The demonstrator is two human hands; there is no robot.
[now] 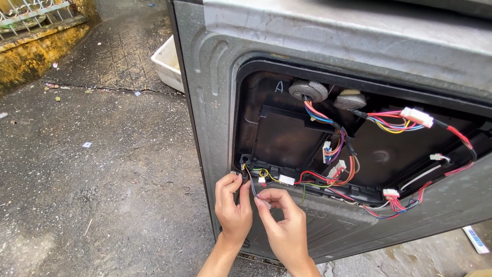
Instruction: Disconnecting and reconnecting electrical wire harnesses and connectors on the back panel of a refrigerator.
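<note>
Wet concrete yard floor [102, 169], grey appliance back panel [215, 92] opened, left hand [233, 202] fingers pinching black wire [251, 184] at the opening's lower left corner, right hand [281, 218] fingers pinched shut on its small connector [265, 203].

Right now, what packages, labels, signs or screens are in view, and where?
Hand-drawn white mark: inside the appliance's open back panel, upper left, on black plastic.
Flat white object with blue markings: on the ground at lower right, partly cut off; possibly a label or remote.
No packages or screens visible.
</note>
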